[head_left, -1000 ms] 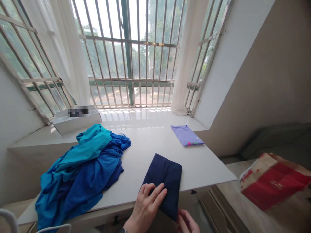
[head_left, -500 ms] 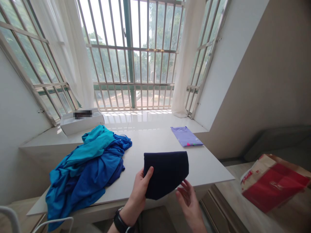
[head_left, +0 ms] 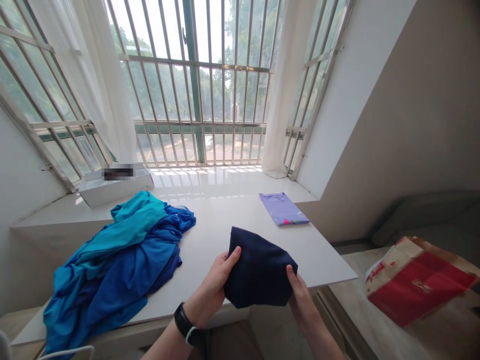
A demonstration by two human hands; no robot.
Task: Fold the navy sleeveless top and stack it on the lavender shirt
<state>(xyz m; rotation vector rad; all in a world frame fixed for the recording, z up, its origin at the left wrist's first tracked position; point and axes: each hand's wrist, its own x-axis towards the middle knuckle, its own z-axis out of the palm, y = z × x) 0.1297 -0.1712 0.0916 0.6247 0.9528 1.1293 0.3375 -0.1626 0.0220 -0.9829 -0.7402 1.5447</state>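
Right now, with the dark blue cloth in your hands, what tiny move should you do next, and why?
I'd probably lower the folded navy cloth onto the white table. The left hand and right hand grip its sides, and it seems to be off the table. There is bare tabletop just ahead, between the heap of blue clothes and the flat folded lilac garment.

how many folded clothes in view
2: navy garment in the left hand and right hand, lilac garment on the white table; the blue heap may hide more.
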